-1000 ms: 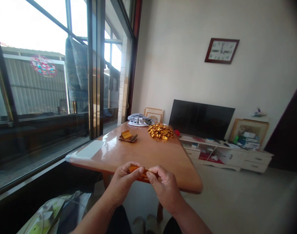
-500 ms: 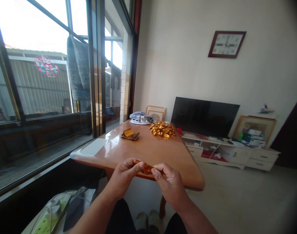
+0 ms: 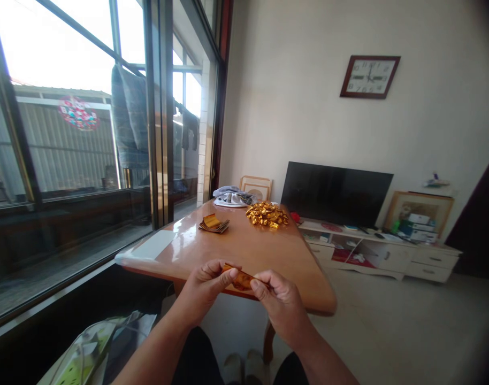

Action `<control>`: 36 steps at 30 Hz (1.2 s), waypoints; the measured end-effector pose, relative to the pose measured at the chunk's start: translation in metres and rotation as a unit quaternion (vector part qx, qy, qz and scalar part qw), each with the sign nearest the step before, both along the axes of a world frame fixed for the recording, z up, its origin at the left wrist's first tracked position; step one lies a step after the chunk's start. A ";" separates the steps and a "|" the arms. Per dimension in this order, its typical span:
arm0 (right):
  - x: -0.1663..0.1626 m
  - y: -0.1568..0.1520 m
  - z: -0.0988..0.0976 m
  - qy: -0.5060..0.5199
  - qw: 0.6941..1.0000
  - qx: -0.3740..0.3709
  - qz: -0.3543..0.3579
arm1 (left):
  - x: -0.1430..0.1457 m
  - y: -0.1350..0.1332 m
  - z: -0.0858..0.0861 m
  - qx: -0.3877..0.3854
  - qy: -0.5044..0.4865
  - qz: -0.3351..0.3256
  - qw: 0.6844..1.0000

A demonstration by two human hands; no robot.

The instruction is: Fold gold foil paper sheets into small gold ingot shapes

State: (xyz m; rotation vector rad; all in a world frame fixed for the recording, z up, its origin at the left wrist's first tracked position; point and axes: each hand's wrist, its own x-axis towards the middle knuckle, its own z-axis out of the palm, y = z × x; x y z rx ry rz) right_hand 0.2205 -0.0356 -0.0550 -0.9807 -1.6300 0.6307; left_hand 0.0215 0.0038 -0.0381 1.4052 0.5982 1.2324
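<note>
My left hand and my right hand both pinch a small piece of gold foil paper between them, just above the near edge of a glossy wooden table. Their fingers are closed on the paper's two ends. Farther back on the table lie a small stack of flat gold paper sheets and a heap of folded gold paper pieces.
A bundled grey and white cloth lies at the table's far end. A sliding glass window runs along the left. Behind the table stand a television and a low white cabinet. A clock hangs on the wall.
The view has shifted slightly. My hands stay at the table's near edge, still working the gold paper, which now shows tilted between the fingertips.
</note>
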 end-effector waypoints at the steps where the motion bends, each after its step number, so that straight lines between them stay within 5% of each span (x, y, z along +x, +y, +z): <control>1: 0.000 0.000 -0.001 0.000 1.000 0.000 0.000 | 0.000 0.000 0.001 -0.003 0.002 0.002 1.000; 18: 0.003 0.000 0.002 0.018 1.000 -0.006 0.018 | -0.010 0.002 0.008 0.033 0.082 0.007 0.996; 27: 0.003 -0.003 0.006 0.028 0.999 -0.012 0.019 | -0.006 0.000 0.009 -0.009 0.027 -0.075 0.997; 33: 0.004 -0.002 0.005 0.023 1.000 -0.009 0.014 | -0.001 -0.002 0.014 -0.004 0.035 -0.010 0.999; 36: 0.004 -0.003 0.006 0.008 1.000 -0.003 0.005 | 0.003 -0.003 0.015 -0.021 0.035 -0.036 0.998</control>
